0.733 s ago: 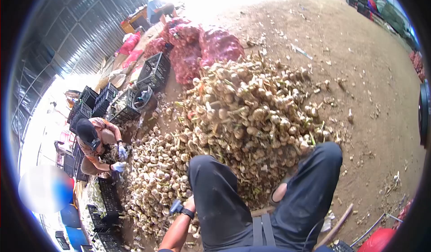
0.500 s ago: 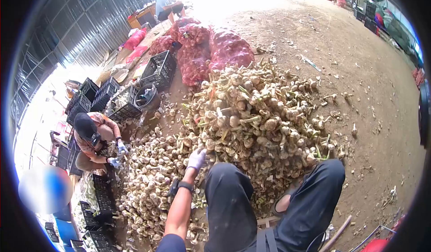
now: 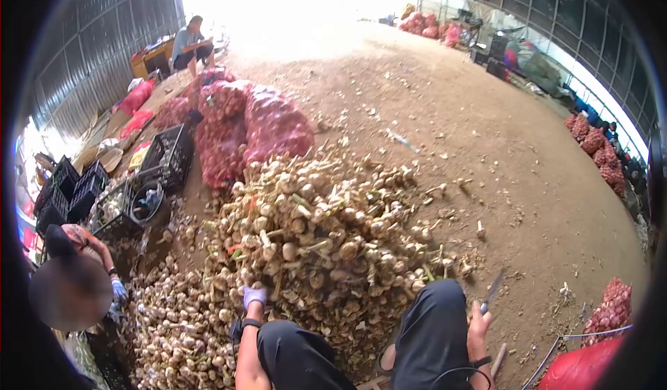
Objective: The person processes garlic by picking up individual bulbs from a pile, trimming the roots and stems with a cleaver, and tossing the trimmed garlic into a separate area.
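Observation:
My left hand (image 3: 254,297), in a pale purple glove, is at the lower left edge of the heap of garlic (image 3: 333,230). Its fingers are closed on a garlic bulb (image 3: 258,286), mostly hidden by the glove. To the right of my right knee, my bare right hand (image 3: 478,324) grips a knife (image 3: 495,287) whose blade points up and away over the dirt floor. Dry stalks remain on many bulbs in the heap. Lower bulbs (image 3: 184,334) spread out to the left of my legs.
A co-worker (image 3: 90,244) with gloved hands crouches at the left by the bulbs. Black crates (image 3: 170,157) and a bucket (image 3: 154,209) stand behind. Full red mesh sacks (image 3: 274,126) border the heap. Another person (image 3: 191,46) sits farther back. A red sack (image 3: 583,366) lies at lower right.
The view has swung right and up. My right hand with the knife has come into view. My left hand is still at the garlic heap's edge.

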The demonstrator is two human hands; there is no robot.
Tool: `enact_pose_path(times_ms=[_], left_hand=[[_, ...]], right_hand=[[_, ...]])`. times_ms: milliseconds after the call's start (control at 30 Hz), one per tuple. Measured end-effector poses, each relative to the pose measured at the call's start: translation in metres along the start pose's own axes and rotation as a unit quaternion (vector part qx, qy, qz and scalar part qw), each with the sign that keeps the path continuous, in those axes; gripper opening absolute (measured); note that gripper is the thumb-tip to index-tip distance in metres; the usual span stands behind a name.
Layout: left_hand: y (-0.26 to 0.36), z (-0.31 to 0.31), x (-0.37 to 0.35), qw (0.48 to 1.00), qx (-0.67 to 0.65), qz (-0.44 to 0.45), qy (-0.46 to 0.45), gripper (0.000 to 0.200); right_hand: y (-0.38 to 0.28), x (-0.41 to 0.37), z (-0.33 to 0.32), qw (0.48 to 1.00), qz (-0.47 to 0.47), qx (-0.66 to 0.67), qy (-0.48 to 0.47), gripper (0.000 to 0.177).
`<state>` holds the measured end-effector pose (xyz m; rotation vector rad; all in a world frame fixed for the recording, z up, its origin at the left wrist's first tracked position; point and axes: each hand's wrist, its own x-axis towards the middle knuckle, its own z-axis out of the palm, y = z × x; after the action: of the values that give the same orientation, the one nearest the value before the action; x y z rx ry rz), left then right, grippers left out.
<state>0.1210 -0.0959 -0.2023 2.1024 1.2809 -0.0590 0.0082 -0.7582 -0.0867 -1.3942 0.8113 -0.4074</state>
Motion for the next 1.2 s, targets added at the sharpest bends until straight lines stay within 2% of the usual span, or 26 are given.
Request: enact_pose_path(times_ms=[33,100,167,233,300,333,367,400,433,467,500,567,633,700,733,767,833,867,900,967,1067,1167,1200], left_hand=[[-0.004,0.002,-0.003,1.0,-0.008,0.015,0.024,0.077],[-0.067,0.046,0.064,0.968,-0.207,0.118,0.075,0.067],[-0.02,-0.019,0.0,0.938,-0.335,0.089,-0.013,0.063],[-0.007,-0.044,-0.008,0.845,-0.509,0.165,0.0,0.05],[-0.001,-0.069,0.045,0.874,-0.446,0.174,-0.08,0.058],[0.048,-0.122,-0.031,0.855,-0.47,0.168,-0.144,0.053],[0.083,-0.162,-0.087,0.847,-0.452,0.233,-0.157,0.046],[0.11,-0.19,-0.128,0.814,-0.477,0.267,-0.197,0.04],[0.126,-0.208,-0.146,0.829,-0.416,0.308,-0.21,0.036],[0.145,-0.221,-0.194,0.804,-0.461,0.309,-0.213,0.031],[0.146,-0.229,-0.209,0.764,-0.47,0.333,-0.291,0.032],[0.156,-0.239,-0.272,0.786,-0.422,0.349,-0.287,0.038],[0.156,-0.229,-0.312,0.781,-0.403,0.365,-0.308,0.043],[0.137,-0.207,-0.313,0.777,-0.373,0.366,-0.351,0.046],[0.139,-0.217,-0.345,0.762,-0.388,0.343,-0.39,0.048],[0.128,-0.208,-0.343,0.787,-0.364,0.326,-0.377,0.05],[0.121,-0.187,-0.341,0.793,-0.296,0.404,-0.347,0.05],[0.107,-0.173,-0.326,0.8,-0.193,0.499,-0.271,0.052],[0.093,-0.149,-0.304,0.774,-0.145,0.576,-0.221,0.056],[0.094,-0.14,-0.313,0.788,-0.169,0.545,-0.231,0.062],[0.098,-0.138,-0.334,0.774,-0.319,0.401,-0.373,0.066],[0.094,-0.128,-0.324,0.778,-0.263,0.455,-0.344,0.066],[0.094,-0.129,-0.326,0.786,-0.262,0.439,-0.347,0.066]], right_hand=[[-0.03,-0.007,0.018,0.998,0.01,0.069,0.006,0.036],[-0.09,-0.028,0.045,0.989,-0.05,0.137,-0.022,0.035],[-0.131,-0.041,0.053,0.983,-0.101,0.136,-0.075,0.035],[-0.176,-0.068,0.057,0.973,-0.165,0.111,-0.119,0.033],[-0.211,-0.09,0.063,0.963,-0.204,0.122,-0.127,0.034],[-0.228,-0.103,0.065,0.956,-0.222,0.125,-0.144,0.034],[-0.241,-0.114,0.064,0.953,-0.242,0.099,-0.15,0.034],[-0.25,-0.124,0.064,0.95,-0.257,0.072,-0.162,0.034],[-0.257,-0.137,0.069,0.945,-0.267,0.046,-0.181,0.033],[-0.263,-0.153,0.077,0.935,-0.288,0.027,-0.205,0.032],[-0.268,-0.172,0.085,0.923,-0.305,0.007,-0.234,0.03],[-0.277,-0.211,0.102,0.885,-0.346,-0.065,-0.304,0.024],[-0.246,-0.232,0.129,0.847,-0.396,-0.103,-0.338,0.022],[-0.209,-0.244,0.15,0.808,-0.48,-0.117,-0.322,0.024],[-0.198,-0.245,0.155,0.781,-0.501,-0.167,-0.334,0.028],[-0.187,-0.245,0.157,0.759,-0.513,-0.211,-0.341,0.032],[-0.161,-0.241,0.162,0.733,-0.549,-0.223,-0.334,0.033],[-0.153,-0.241,0.161,0.727,-0.551,-0.23,-0.339,0.033],[-0.146,-0.238,0.16,0.72,-0.554,-0.236,-0.344,0.033],[-0.131,-0.234,0.159,0.714,-0.553,-0.242,-0.355,0.033],[-0.113,-0.231,0.163,0.716,-0.537,-0.241,-0.376,0.031],[-0.103,-0.228,0.167,0.719,-0.525,-0.239,-0.387,0.027],[-0.099,-0.227,0.169,0.721,-0.532,-0.23,-0.38,0.026]])
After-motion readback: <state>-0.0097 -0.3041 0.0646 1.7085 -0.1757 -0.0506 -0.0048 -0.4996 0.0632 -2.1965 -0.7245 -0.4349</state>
